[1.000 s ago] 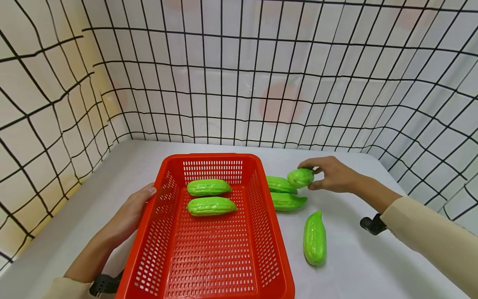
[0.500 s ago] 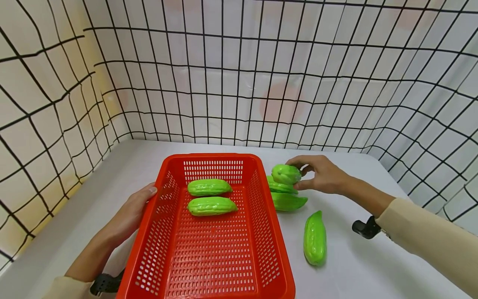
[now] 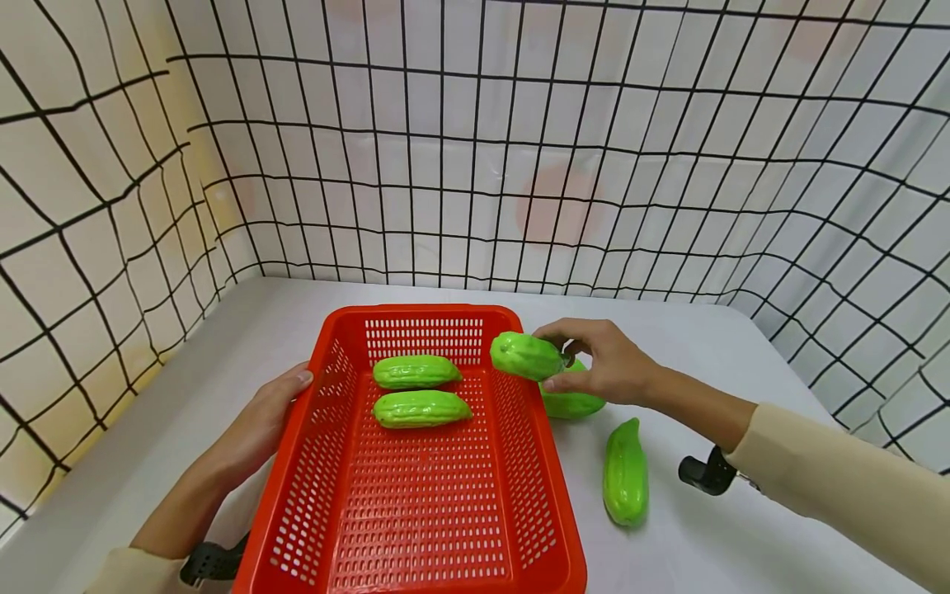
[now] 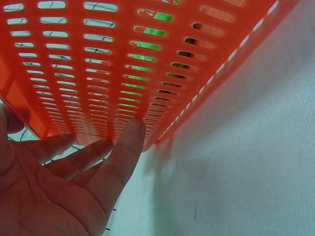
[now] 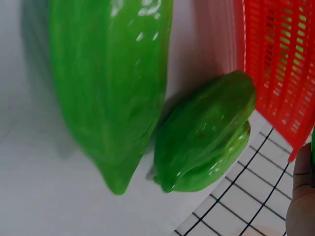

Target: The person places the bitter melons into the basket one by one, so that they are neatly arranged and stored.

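Note:
My right hand (image 3: 612, 363) holds a light-green bitter melon (image 3: 523, 355) by one end, above the right rim of a red perforated plastic basket (image 3: 426, 503). Its free end points left, over the basket's inside. My left hand (image 3: 256, 425) grips the basket's left side. In the left wrist view, that hand's fingers (image 4: 130, 132) lie against the outer wall. Two bitter melons, an upper one (image 3: 416, 372) and a lower one (image 3: 421, 409), lie side by side inside at the far end. Only a sliver of the held one shows in the right wrist view.
Right of the basket, bitter melons (image 3: 571, 404) lie against its wall, partly hidden by my right hand. Another bitter melon (image 3: 626, 474) lies apart, nearer me. A white sheet with a black grid (image 3: 475, 157) rises behind the white table (image 3: 712, 528) and at both sides.
My right hand has moved left with the bitter melon, from beyond the melons on the table to over the basket's right rim. My left hand and the basket have stayed put.

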A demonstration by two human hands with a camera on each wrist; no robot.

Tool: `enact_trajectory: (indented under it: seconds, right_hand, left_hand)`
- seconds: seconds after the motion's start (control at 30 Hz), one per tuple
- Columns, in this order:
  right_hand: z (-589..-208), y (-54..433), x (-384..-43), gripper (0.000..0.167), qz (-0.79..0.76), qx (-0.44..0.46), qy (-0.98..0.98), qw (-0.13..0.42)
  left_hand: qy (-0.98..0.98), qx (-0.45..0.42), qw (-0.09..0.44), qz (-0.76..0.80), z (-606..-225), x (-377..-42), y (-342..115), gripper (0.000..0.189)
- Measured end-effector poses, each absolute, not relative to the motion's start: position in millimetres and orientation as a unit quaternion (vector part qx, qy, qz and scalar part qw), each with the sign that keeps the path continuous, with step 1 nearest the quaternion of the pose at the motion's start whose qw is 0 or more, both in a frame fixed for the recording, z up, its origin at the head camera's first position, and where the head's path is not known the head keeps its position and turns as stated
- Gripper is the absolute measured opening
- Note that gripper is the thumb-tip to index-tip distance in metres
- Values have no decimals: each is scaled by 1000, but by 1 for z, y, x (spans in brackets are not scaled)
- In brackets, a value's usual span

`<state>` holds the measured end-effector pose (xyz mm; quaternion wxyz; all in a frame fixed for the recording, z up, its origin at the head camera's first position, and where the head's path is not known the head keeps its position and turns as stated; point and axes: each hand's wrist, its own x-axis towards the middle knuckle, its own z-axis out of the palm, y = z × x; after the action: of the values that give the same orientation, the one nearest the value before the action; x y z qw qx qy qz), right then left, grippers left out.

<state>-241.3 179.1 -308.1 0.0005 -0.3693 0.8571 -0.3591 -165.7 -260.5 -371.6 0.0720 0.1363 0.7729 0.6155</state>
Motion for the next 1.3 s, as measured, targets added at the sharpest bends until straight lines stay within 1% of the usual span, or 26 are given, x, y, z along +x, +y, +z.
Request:
enact_trajectory:
  seconds: [0.27,0.47,0.73,0.83,1.0,1.1,1.3]
  right_hand:
    - [-303,163,-234,52,-366,-379,850,10]
    - [-300,153,-230,48,-364,-383,849,19]
    - [-284,128,-223,43,-348,-402,847,19]
    - [-278,119,-221,43,-353,-391,849,40]
    - [-273,102,-218,40,-342,-367,860,92]
    - [-269,90,-216,35,-325,-367,865,110]
    - [-259,67,-211,18,-285,-361,874,158]
  left_hand:
    - [772,139,69,617,-372,-166,-260,54]
    - [768,140,71,621,-371,-166,-260,54]
    - [769,133,74,621,-371,-166,-259,55]
    - [768,132,75,622,-371,-166,-259,55]
    - [765,137,77,625,-372,-167,-259,55]
    - [764,138,77,625,-372,-167,-260,55]
    - [763,143,76,626,-372,-166,-261,54]
